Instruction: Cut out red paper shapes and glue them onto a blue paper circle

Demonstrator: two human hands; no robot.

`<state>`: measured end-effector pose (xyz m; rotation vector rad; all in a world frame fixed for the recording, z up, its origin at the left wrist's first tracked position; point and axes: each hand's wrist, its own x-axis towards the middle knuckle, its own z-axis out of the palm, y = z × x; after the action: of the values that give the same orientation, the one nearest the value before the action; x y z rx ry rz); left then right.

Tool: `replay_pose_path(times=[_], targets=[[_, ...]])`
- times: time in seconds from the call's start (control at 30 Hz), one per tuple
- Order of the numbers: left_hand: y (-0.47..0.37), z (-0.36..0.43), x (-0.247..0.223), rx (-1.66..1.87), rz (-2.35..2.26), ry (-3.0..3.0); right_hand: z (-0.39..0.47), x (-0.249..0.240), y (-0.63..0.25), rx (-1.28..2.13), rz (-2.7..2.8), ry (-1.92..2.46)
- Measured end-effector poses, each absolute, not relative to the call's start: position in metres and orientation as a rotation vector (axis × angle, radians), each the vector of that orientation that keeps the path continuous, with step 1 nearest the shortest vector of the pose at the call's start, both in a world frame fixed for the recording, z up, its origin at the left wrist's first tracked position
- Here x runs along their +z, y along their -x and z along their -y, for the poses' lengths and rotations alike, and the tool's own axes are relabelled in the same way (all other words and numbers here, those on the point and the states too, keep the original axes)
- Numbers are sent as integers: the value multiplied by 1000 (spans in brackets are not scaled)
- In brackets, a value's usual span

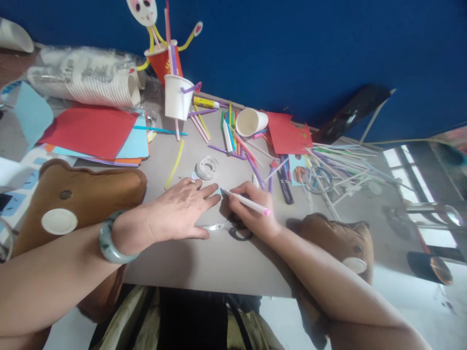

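My right hand [258, 211] is closed round a white marker [250, 202] with a pink end. The marker's dark tip touches or nearly touches a small light-blue scrap of paper [218, 191]. Flat on the table lies my left hand [175, 209], fingers spread, its fingertips at that scrap. Scissors [240, 234] with black handles rest between my hands, close to my left thumb. Just beyond my left fingers sits a clear, round plastic ring [206, 168]. Part of the scrap is hidden by my fingers.
Red paper sheets [91, 131] and stacked paper cups [95, 87] lie at the left. Behind are a white cup [178, 97], markers [227, 137] and a tipped cup [251, 122]. Many thin sticks [343, 165] spread rightward. Brown cushions [105, 189] flank my arms.
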<state>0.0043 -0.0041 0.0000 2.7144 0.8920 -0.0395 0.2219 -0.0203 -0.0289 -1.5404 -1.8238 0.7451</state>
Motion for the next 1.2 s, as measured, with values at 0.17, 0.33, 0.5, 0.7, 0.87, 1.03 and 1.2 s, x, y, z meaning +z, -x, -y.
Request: replay_pose_path(times=[0.17,0.33,0.5,0.7,0.87,1.03,1.2], targets=[[-4,4,-1,-55,-886,-2721,20,-29,-222,730,1826,1546],[-5,4,0,-56,-889,-2724,20,-30,-222,732,1834,1519],[-5,4,3,-73,-880,-2727,20,-29,-222,724,1846,1518],[-4,4,5,-93,-880,-2737,20,-27,-221,763,1836,1528],[-3,4,4,-75,-880,-2735,20,-26,-221,786,1851,1534],[-3,4,3,-91,-886,-2743,21,-24,-221,824,1842,1523],[-5,4,5,-157,-901,-2752,21,-22,-221,864,1838,1519]])
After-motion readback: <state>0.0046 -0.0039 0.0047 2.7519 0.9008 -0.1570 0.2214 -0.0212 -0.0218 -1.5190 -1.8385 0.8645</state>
